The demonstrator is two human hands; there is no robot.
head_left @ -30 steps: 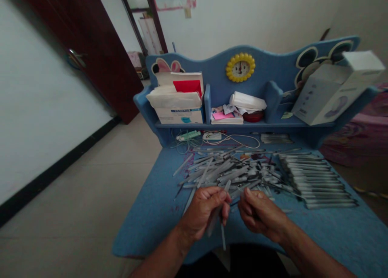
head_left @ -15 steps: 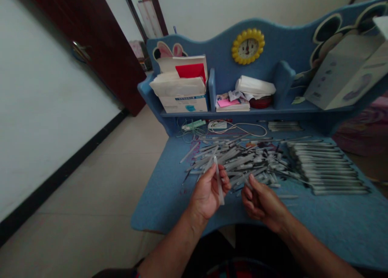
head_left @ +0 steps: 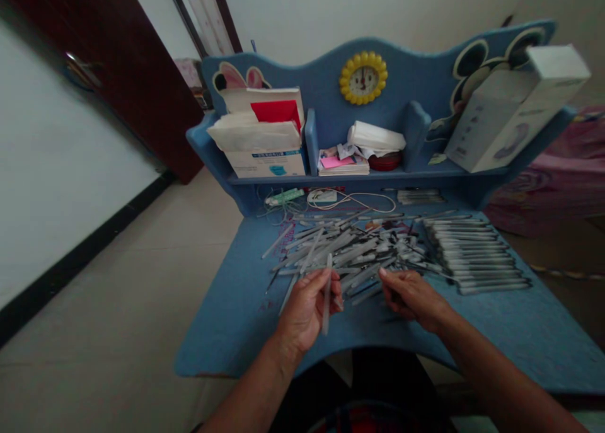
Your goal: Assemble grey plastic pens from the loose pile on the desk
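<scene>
My left hand [head_left: 305,310] is closed on a translucent white pen barrel [head_left: 327,300], pinched between thumb and fingers and held nearly upright over the desk's near part. To its right, my right hand [head_left: 410,296] is closed with the thumb pressed against the curled fingers. What it may hold is hidden. Both hands are at the near side of a loose heap of pen parts [head_left: 350,247], pale barrels mixed with dark pieces. On the right, finished-looking pens [head_left: 479,253] lie side by side in a neat stack.
The blue desk [head_left: 222,319] carries a shelf with a mask box [head_left: 267,163], a papers stack [head_left: 343,167], a white roll [head_left: 377,137] and a tilted white carton [head_left: 501,121]. A looped white cord [head_left: 373,196] and a smaller row of pens [head_left: 420,196] lie below the shelf.
The view has shifted right, so the desk appears further left. My left hand still holds the barrel; my right hand has turned more palm-down and moved slightly away from it.
</scene>
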